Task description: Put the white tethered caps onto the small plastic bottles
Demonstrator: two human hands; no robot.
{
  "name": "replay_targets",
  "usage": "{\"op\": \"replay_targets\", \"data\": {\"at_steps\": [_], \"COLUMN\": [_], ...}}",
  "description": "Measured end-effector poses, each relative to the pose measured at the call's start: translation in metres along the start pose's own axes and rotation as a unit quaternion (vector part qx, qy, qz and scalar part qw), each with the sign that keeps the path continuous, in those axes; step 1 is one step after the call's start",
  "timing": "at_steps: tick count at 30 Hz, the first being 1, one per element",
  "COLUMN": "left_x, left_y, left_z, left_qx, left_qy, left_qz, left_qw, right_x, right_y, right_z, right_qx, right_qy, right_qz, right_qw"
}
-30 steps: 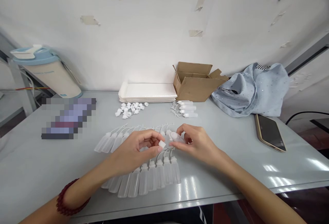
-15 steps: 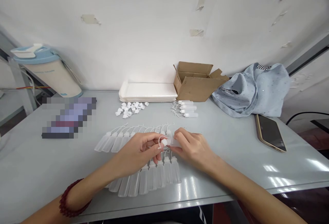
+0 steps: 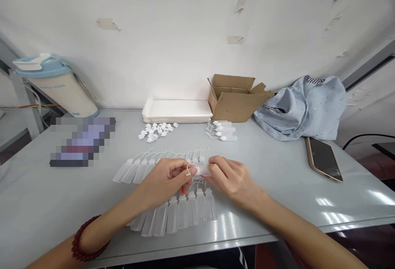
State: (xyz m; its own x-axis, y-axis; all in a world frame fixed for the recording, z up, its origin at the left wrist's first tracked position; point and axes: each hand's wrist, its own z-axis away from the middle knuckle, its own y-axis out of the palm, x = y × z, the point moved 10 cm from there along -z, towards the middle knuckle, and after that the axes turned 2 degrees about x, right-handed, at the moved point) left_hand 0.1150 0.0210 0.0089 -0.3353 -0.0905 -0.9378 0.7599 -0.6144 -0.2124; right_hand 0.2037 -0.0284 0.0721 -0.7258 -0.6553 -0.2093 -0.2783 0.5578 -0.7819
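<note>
Between my hands is a small translucent bottle, lying sideways with a white cap at its left end and a thin looped strap. My left hand pinches the cap between thumb and fingers. Wrapped round the bottle's body, my right hand hides most of it. Behind my hands a row of translucent bottles lies with straps pointing away. Nearer the front edge lies a second row of bottles, partly beneath my left hand and forearm.
Small white caps lie in a pile before a stack of white sleeves. Several bottles lie near an open cardboard box. A phone, cloth bag and tumbler stand or lie toward the sides.
My left thumb and fingers have closed onto the cap, which now sits in line with the bottle. The strap loop has shifted slightly left. My right hand keeps its hold.
</note>
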Motion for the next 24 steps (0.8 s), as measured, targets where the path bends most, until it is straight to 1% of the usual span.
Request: {"op": "replay_targets", "data": {"at_steps": [3, 5, 9, 13, 15, 17, 20, 24], "left_x": [0.0, -0.001, -0.002, -0.014, -0.018, -0.016, -0.01, 0.0], "left_y": [-0.001, -0.002, -0.001, -0.003, -0.005, -0.007, -0.006, -0.003], "left_z": [0.0, -0.001, 0.0, 0.002, 0.003, 0.002, 0.0, -0.002], "left_qx": [-0.008, -0.013, -0.018, -0.052, -0.067, -0.066, -0.045, -0.012], "left_qy": [0.006, 0.014, 0.031, 0.103, 0.121, 0.106, 0.071, 0.036], "left_qz": [-0.009, -0.017, -0.054, -0.129, -0.133, -0.102, -0.048, -0.044], "left_qw": [1.0, 1.0, 0.998, 0.985, 0.981, 0.987, 0.995, 0.998], "right_x": [0.002, 0.002, -0.005, -0.014, -0.018, -0.02, -0.017, -0.011], "right_y": [0.0, 0.001, 0.01, 0.021, 0.023, 0.022, 0.017, 0.012], "right_z": [0.0, 0.0, 0.004, 0.008, 0.01, 0.009, 0.007, 0.004], "right_qx": [0.001, 0.001, 0.017, 0.041, 0.045, 0.041, 0.022, 0.009], "right_qy": [-0.006, -0.003, 0.035, 0.081, 0.1, 0.108, 0.094, 0.068], "right_qz": [0.004, -0.011, -0.07, -0.127, -0.148, -0.158, -0.154, -0.138], "right_qw": [1.0, 1.0, 0.997, 0.988, 0.983, 0.981, 0.983, 0.988]}}
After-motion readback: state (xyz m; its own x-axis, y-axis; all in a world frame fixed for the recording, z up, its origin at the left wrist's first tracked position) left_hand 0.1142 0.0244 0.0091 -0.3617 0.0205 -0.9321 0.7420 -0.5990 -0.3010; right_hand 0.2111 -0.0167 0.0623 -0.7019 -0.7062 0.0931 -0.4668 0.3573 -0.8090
